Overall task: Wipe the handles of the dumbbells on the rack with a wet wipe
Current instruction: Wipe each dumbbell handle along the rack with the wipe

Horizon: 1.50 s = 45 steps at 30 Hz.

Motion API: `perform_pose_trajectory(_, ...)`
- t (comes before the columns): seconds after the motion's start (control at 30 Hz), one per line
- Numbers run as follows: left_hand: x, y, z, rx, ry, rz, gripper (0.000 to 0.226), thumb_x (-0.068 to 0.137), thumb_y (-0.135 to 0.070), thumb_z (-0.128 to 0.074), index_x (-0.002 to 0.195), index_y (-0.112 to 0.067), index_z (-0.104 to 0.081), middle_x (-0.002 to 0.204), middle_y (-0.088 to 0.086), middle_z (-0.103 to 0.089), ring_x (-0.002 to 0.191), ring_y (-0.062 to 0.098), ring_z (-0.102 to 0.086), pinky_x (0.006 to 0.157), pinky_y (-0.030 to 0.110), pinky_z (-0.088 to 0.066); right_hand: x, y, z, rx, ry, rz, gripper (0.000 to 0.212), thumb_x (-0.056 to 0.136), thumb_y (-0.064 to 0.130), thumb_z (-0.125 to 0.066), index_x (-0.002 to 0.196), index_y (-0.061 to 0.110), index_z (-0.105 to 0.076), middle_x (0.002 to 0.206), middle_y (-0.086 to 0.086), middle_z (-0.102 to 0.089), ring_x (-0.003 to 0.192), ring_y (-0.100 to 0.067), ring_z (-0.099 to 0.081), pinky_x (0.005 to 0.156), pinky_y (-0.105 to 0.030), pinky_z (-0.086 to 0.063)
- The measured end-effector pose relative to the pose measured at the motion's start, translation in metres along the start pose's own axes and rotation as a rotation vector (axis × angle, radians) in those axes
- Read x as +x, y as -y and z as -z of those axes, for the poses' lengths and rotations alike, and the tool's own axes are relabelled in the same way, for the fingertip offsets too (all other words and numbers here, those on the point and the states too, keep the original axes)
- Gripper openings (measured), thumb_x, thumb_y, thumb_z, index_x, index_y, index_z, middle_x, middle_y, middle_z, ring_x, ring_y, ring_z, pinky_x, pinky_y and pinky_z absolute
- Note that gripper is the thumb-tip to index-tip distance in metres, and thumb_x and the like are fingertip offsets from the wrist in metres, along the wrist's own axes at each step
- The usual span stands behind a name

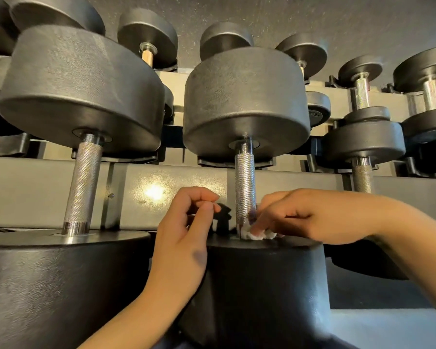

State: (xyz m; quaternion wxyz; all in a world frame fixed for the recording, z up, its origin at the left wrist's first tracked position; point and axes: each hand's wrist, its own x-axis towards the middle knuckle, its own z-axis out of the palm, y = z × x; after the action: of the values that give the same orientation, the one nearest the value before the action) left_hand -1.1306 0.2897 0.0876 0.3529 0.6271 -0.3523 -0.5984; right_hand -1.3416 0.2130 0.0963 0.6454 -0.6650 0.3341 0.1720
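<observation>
The right hand (287, 217) pinches the white wet wipe (256, 235) against the near end of the middle dumbbell's knurled handle (245, 182); the left hand (186, 222) hovers beside it, loosely curled, holding nothing. Judging from this, the handles left and right remain to wipe

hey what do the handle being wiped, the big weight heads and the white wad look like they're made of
Handle: looks like bright steel, likely chrome plated, with fine crosshatch knurling and a smooth shiny collar at each end.
Weight heads: dark matte finish with a fine pebbled grain, maybe cast iron or a rubber coating; the look leaves it open.
White wad gripped by the right hand: soft, crumpled, fibrous, consistent with a wet wipe.
</observation>
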Motion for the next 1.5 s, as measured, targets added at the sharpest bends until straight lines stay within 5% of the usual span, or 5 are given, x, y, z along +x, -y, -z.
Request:
perform_pose_trajectory(0.2,0.001,0.003,0.001,-0.019,0.011,-0.015,0.017,0.086,-0.023,-0.051,0.086,-0.035,-0.064,0.084,-0.007,-0.063,0.086,0.01,-0.06,0.079,0.013,-0.044,-0.004,-0.018,-0.004,0.3,0.038,-0.1,0.03,0.097,0.006,-0.049,0.114,0.02,-0.068,0.117,0.014,-0.065,0.113,-0.002,-0.057,0.104,-0.022,-0.041)
perform_pose_trajectory(0.63,0.003,0.005,0.0,-0.037,0.029,-0.045,0.015,0.078,-0.04,-0.051,0.087,-0.038,-0.064,0.086,-0.008,-0.064,0.088,0.013,-0.061,0.08,0.016,-0.046,0.017,-0.039,-0.027,0.486,-0.116,-0.03,0.02,0.09,0.012,-0.064,0.083,0.028,-0.075,0.08,0.004,-0.07,0.076,-0.005,-0.061,0.076,-0.021,-0.046)
perform_pose_trajectory(0.9,0.002,0.005,0.0,-0.056,0.018,-0.045,0.014,0.082,-0.035,-0.054,0.091,-0.028,-0.062,0.084,-0.007,-0.064,0.085,0.01,-0.061,0.077,0.012,-0.046,0.012,-0.045,-0.021,0.523,-0.107,0.083,0.03,0.084,0.003,-0.067,0.084,0.032,-0.076,0.1,0.002,-0.068,0.097,-0.012,-0.063,0.09,-0.025,-0.046)
perform_pose_trajectory(1.2,0.004,0.004,-0.003,-0.038,-0.041,-0.042,0.014,0.085,-0.019,-0.05,0.09,-0.025,-0.061,0.081,-0.01,-0.065,0.081,0.004,-0.061,0.074,0.01,-0.044,0.032,0.021,0.001,-0.453,-0.14,0.299,0.011,0.086,0.02,-0.06,0.087,0.021,-0.072,0.087,0.01,-0.052,0.073,-0.007,-0.051,0.057,-0.019,-0.038)
perform_pose_trajectory(1.5,0.002,0.003,0.002,-0.151,-0.192,-0.012,0.024,0.094,0.003,-0.049,0.091,-0.019,-0.058,0.079,-0.001,-0.059,0.074,0.0,-0.058,0.071,0.009,-0.044,0.088,0.068,0.02,-0.763,0.468,-0.027,0.02,0.083,0.001,-0.056,0.079,0.018,-0.066,0.081,0.001,-0.066,0.07,-0.009,-0.056,0.06,-0.015,-0.039)
